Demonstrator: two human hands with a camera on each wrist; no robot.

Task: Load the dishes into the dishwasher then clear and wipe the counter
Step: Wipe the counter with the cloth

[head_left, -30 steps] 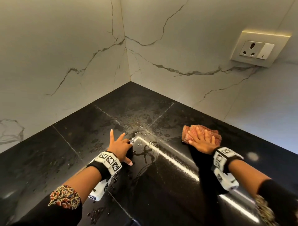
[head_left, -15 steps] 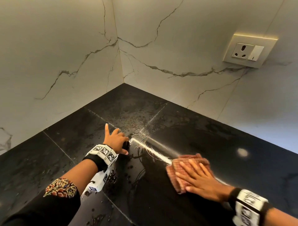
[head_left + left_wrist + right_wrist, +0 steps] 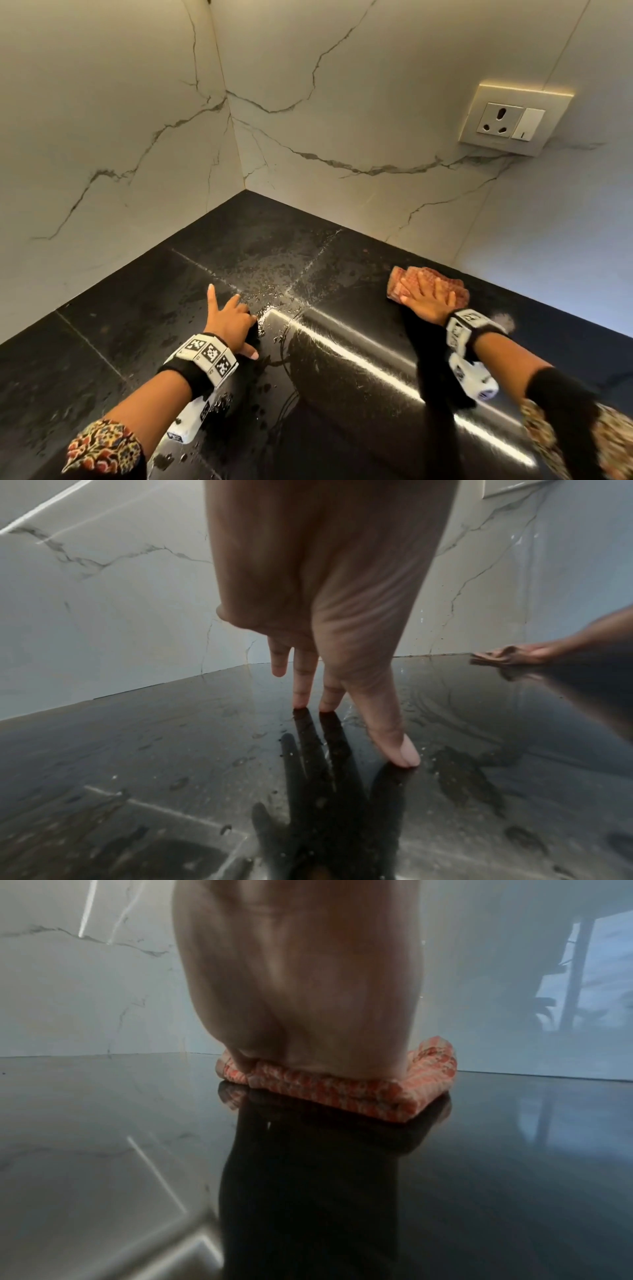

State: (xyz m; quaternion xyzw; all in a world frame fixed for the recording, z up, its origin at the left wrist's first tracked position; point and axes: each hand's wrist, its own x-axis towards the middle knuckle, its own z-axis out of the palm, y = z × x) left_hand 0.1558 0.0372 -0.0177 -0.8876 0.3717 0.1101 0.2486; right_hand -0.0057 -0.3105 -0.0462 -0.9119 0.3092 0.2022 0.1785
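Right hand pressing a folded cloth flat on the black counter.
We see its fingers straight and spread over the orange-checked cloth, which lies near the marble wall below the socket plate (the wrist view shows the palm heel bearing on the fold). Our left hand holds nothing: fingertips and thumb touch the wet counter, fingers extended, beside water droplets at the tile joints.
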